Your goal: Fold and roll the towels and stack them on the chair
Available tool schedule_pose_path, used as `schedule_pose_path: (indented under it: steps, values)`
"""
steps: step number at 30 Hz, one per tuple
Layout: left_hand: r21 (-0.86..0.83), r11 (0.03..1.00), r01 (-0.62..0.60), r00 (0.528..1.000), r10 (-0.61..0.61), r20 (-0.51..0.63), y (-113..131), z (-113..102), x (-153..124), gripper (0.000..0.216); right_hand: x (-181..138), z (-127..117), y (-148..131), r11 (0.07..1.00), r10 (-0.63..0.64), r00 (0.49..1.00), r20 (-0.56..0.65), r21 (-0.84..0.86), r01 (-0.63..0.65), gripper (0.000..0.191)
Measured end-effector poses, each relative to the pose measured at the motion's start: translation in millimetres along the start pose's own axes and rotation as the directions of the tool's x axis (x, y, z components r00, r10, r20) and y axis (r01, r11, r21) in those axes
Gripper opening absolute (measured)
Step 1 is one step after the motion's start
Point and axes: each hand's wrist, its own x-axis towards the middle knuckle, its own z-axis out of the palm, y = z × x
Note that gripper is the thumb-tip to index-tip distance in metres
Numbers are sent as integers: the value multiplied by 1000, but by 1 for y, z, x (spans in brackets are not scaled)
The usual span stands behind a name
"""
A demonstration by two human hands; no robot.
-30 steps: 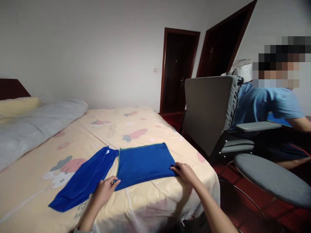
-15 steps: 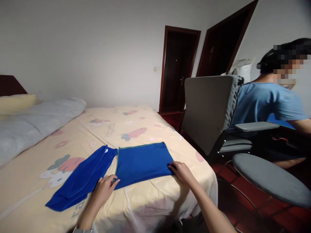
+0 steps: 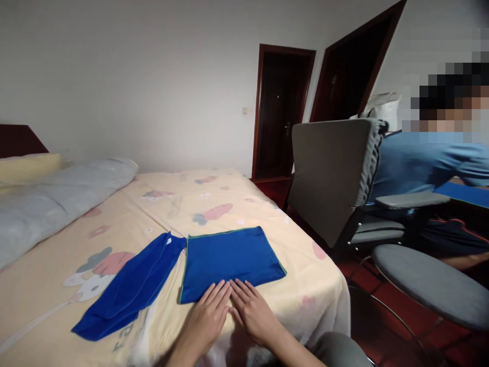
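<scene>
Fingers (image 3: 218, 295) of the left hand (image 3: 208, 318) and right hand (image 3: 252, 311) are pressing flat and open, gripping nothing, on the near edge of the folded blue rectangular cloth (image 3: 231, 257) on the yellow-sheeted bed (image 3: 237, 316), which is looking finished, while the rumpled blue cloth (image 3: 132, 288) just beside it is seemingly awaiting folding.

Plain white wall (image 3: 153, 76) at 12 o'clock, two dark wooden doors (image 3: 280, 112) around 1. Bed (image 3: 229, 201) with a cartoon-print sheet fills the middle, grey duvet (image 3: 49, 201) at 9, grey chair (image 3: 328, 173) at 3 on dark red floor (image 3: 367, 334), lighting's pretty dim.
</scene>
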Motion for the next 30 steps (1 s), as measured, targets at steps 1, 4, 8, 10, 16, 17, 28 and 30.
schedule_pose_path:
  steps: [1,4,8,10,16,17,28,30]
  values:
    - [-20,1000,17,1000,-16,23,5,3,1,50,0,1,-1,1000,-3,1000,29,6,3,51]
    - [-76,992,98,995,-96,39,3,11,-5,50,-4,-3,11,999,25,997,78,28,-27,51]
    - [-89,983,162,987,-162,13,-20,13,-24,45,-20,-16,45,992,123,989,78,10,-124,49]
    - [-85,977,194,981,-195,-2,-33,12,-34,42,-32,-21,66,983,182,980,84,-21,-180,48]
    - [-151,961,231,973,-228,40,-66,5,-63,36,-63,-29,125,963,269,961,56,-50,-267,45]
    - [-162,959,233,972,-228,53,-69,4,-65,36,-65,-29,130,964,265,963,53,-32,-264,45]
    - [-417,818,396,916,-325,233,-86,-9,-65,34,-50,-46,135,932,340,934,110,96,-350,33]
    - [-443,789,426,903,-340,263,-88,-12,-66,34,-48,-51,138,935,327,938,117,105,-339,31]
